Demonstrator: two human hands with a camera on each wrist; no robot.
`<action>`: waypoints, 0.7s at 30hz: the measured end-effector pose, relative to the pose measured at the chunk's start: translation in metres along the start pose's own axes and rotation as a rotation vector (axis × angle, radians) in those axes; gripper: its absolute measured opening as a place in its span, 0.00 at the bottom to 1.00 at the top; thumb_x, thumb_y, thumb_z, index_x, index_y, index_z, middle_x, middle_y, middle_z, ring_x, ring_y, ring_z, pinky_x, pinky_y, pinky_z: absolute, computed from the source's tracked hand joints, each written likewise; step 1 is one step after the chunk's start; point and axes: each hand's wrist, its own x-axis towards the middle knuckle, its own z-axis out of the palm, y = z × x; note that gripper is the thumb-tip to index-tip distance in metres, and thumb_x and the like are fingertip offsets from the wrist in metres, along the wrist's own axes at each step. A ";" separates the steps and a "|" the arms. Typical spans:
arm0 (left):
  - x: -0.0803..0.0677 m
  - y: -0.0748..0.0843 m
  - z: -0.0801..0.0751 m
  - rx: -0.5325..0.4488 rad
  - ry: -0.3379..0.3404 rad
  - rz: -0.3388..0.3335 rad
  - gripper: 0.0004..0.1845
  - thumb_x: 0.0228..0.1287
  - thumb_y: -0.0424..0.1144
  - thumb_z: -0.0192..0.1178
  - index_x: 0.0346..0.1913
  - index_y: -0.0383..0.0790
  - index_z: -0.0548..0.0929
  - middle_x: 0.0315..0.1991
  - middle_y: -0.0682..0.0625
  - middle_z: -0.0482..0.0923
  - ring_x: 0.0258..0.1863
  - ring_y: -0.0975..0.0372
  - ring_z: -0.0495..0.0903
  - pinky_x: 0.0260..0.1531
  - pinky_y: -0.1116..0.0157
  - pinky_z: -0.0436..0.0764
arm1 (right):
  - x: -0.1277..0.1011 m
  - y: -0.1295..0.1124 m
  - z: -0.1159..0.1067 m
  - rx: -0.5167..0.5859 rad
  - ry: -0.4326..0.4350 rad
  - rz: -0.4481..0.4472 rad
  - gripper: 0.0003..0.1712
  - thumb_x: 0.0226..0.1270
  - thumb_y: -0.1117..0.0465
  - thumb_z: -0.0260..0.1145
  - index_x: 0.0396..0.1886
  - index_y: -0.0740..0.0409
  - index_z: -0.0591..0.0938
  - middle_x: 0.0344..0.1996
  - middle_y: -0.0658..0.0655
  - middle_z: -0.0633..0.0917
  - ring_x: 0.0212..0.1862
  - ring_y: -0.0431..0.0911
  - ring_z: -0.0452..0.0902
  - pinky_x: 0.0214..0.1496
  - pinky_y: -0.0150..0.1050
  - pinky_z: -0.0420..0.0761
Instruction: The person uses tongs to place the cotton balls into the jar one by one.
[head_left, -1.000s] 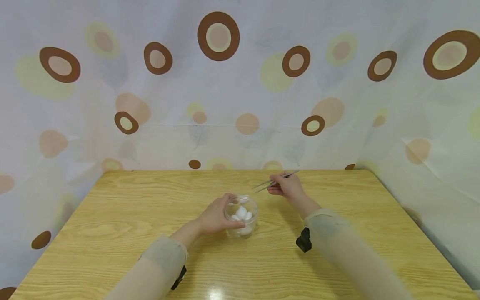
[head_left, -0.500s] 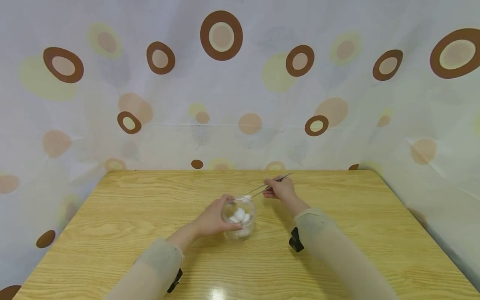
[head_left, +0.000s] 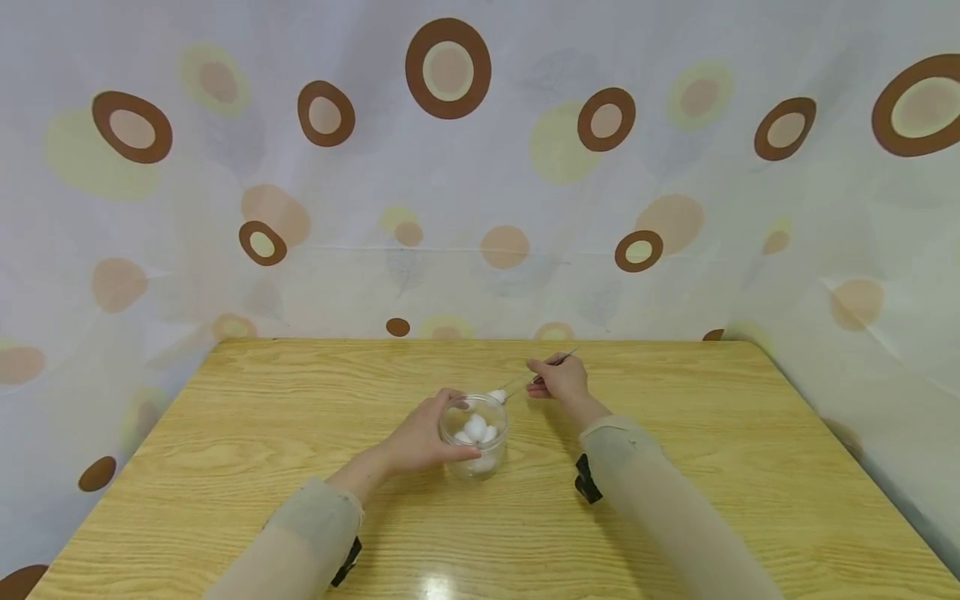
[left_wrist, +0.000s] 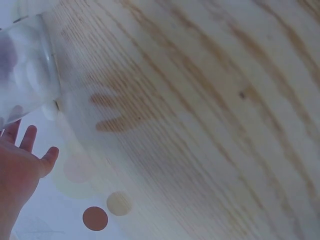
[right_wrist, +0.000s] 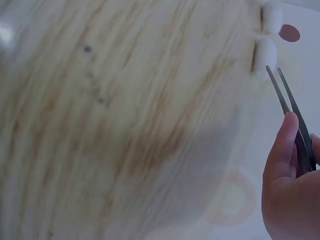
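Behind the wood-grain counter [head_left: 480, 542] hangs a pale cloth [head_left: 502, 158] printed with brown, yellow and pink spots. Both forearms wear light sleeves, left [head_left: 300, 542] and right [head_left: 675, 500]. A clear open jar [head_left: 500, 454] stands upright on the counter, with several white cotton balls [head_left: 476, 428] inside. Beyond its far rim lies a loose cotton ball [head_left: 498, 396]; the jar stands close on its near side. The right wrist view shows a second white piece [right_wrist: 272, 18] just beside it.

The left hand [head_left: 423, 435] grips the jar from its left side, thumb toward the near rim. The right hand [head_left: 561, 379] pinches a pair of metal tweezers [right_wrist: 303, 156], held slanted, tips slightly apart. The loose ball lies at the tips, ahead and to the left of the right hand. Contact between tips and ball cannot be confirmed.
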 end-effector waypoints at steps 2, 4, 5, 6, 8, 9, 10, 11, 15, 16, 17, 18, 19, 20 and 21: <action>-0.001 0.001 0.000 0.000 -0.001 -0.006 0.41 0.49 0.53 0.69 0.64 0.42 0.63 0.64 0.46 0.67 0.65 0.48 0.62 0.61 0.45 0.65 | 0.001 0.002 0.002 -0.010 0.001 -0.009 0.12 0.64 0.62 0.62 0.40 0.65 0.72 0.16 0.53 0.76 0.15 0.38 0.78 0.24 0.31 0.81; -0.001 0.002 0.000 0.002 -0.001 -0.009 0.41 0.49 0.53 0.70 0.63 0.43 0.64 0.64 0.45 0.67 0.65 0.48 0.62 0.61 0.45 0.65 | 0.001 0.003 0.004 -0.022 0.003 -0.012 0.12 0.64 0.62 0.63 0.40 0.65 0.72 0.15 0.53 0.77 0.15 0.39 0.78 0.24 0.31 0.81; -0.002 0.002 0.000 0.003 0.000 -0.011 0.41 0.49 0.53 0.70 0.63 0.43 0.64 0.63 0.45 0.67 0.65 0.48 0.63 0.61 0.45 0.65 | 0.002 0.004 0.006 -0.027 0.003 -0.012 0.12 0.64 0.63 0.63 0.40 0.65 0.72 0.15 0.53 0.77 0.15 0.39 0.78 0.24 0.32 0.81; -0.002 0.003 0.000 0.003 0.000 -0.012 0.40 0.49 0.52 0.70 0.63 0.43 0.64 0.63 0.45 0.67 0.65 0.48 0.63 0.60 0.45 0.65 | 0.001 0.004 0.007 -0.031 0.000 -0.014 0.12 0.63 0.63 0.63 0.40 0.66 0.72 0.16 0.54 0.77 0.15 0.39 0.78 0.24 0.32 0.81; -0.001 0.002 0.000 0.007 0.003 -0.010 0.40 0.48 0.52 0.70 0.63 0.43 0.64 0.63 0.44 0.67 0.64 0.48 0.64 0.60 0.46 0.66 | 0.000 0.004 0.010 -0.038 -0.002 -0.013 0.10 0.63 0.65 0.63 0.38 0.66 0.72 0.16 0.54 0.78 0.16 0.40 0.79 0.24 0.33 0.82; -0.001 0.002 0.000 0.009 0.003 -0.011 0.40 0.48 0.53 0.70 0.63 0.43 0.64 0.63 0.44 0.67 0.64 0.48 0.64 0.60 0.46 0.66 | 0.000 0.003 0.012 -0.038 0.002 -0.013 0.09 0.63 0.65 0.63 0.37 0.66 0.73 0.16 0.54 0.79 0.16 0.40 0.79 0.25 0.34 0.82; -0.001 0.002 0.000 0.010 0.004 -0.010 0.40 0.48 0.53 0.70 0.63 0.43 0.64 0.63 0.44 0.67 0.64 0.48 0.64 0.60 0.46 0.66 | -0.001 0.003 0.013 -0.035 0.004 -0.015 0.08 0.63 0.66 0.63 0.36 0.66 0.73 0.17 0.54 0.79 0.16 0.40 0.79 0.25 0.34 0.82; 0.000 0.001 0.000 0.010 0.005 -0.010 0.40 0.48 0.53 0.70 0.63 0.43 0.64 0.63 0.44 0.67 0.64 0.48 0.64 0.60 0.46 0.67 | -0.002 0.002 0.014 -0.030 0.004 -0.018 0.07 0.62 0.67 0.62 0.35 0.66 0.73 0.17 0.55 0.79 0.16 0.40 0.79 0.25 0.35 0.82; 0.001 0.000 0.000 0.014 0.003 -0.010 0.41 0.49 0.53 0.70 0.63 0.43 0.64 0.63 0.44 0.67 0.64 0.48 0.64 0.60 0.46 0.67 | -0.004 0.000 0.015 -0.008 0.004 -0.028 0.05 0.62 0.70 0.61 0.31 0.65 0.72 0.18 0.56 0.81 0.15 0.40 0.78 0.25 0.35 0.82; 0.001 -0.001 0.000 0.016 0.003 -0.010 0.41 0.49 0.54 0.70 0.63 0.43 0.64 0.63 0.44 0.67 0.64 0.48 0.64 0.60 0.46 0.67 | -0.004 -0.001 0.014 -0.003 -0.001 -0.026 0.06 0.62 0.71 0.61 0.30 0.65 0.71 0.18 0.56 0.81 0.15 0.40 0.78 0.25 0.35 0.82; 0.001 -0.001 0.000 0.019 0.003 -0.012 0.41 0.49 0.54 0.70 0.63 0.43 0.64 0.63 0.44 0.67 0.64 0.48 0.64 0.60 0.47 0.67 | -0.003 -0.001 0.014 0.004 -0.007 -0.024 0.06 0.62 0.71 0.60 0.30 0.65 0.71 0.18 0.55 0.80 0.15 0.40 0.78 0.24 0.35 0.82; 0.001 -0.001 0.000 0.021 0.003 -0.013 0.41 0.49 0.54 0.70 0.63 0.43 0.64 0.63 0.44 0.67 0.64 0.48 0.64 0.60 0.47 0.67 | -0.003 -0.002 0.013 0.014 -0.010 -0.020 0.06 0.62 0.71 0.60 0.30 0.65 0.70 0.18 0.55 0.80 0.15 0.40 0.78 0.24 0.34 0.82; 0.001 -0.001 0.000 0.021 0.002 -0.015 0.41 0.49 0.54 0.69 0.63 0.43 0.64 0.63 0.44 0.67 0.64 0.48 0.64 0.60 0.46 0.67 | -0.003 -0.002 0.013 0.029 -0.013 -0.014 0.06 0.62 0.72 0.59 0.29 0.65 0.70 0.18 0.55 0.80 0.15 0.40 0.78 0.24 0.34 0.82; 0.001 -0.001 0.000 0.022 0.001 -0.017 0.41 0.49 0.54 0.70 0.63 0.43 0.63 0.63 0.44 0.67 0.64 0.48 0.64 0.60 0.46 0.67 | -0.003 -0.002 0.012 0.040 -0.013 -0.007 0.06 0.62 0.72 0.59 0.29 0.64 0.70 0.17 0.55 0.80 0.15 0.40 0.78 0.23 0.33 0.81; 0.000 0.000 0.000 0.021 -0.001 -0.020 0.42 0.49 0.54 0.69 0.64 0.43 0.63 0.63 0.44 0.67 0.64 0.48 0.64 0.60 0.46 0.67 | -0.003 -0.003 0.011 0.052 -0.016 -0.003 0.06 0.62 0.73 0.59 0.29 0.64 0.70 0.17 0.54 0.80 0.15 0.40 0.78 0.23 0.33 0.81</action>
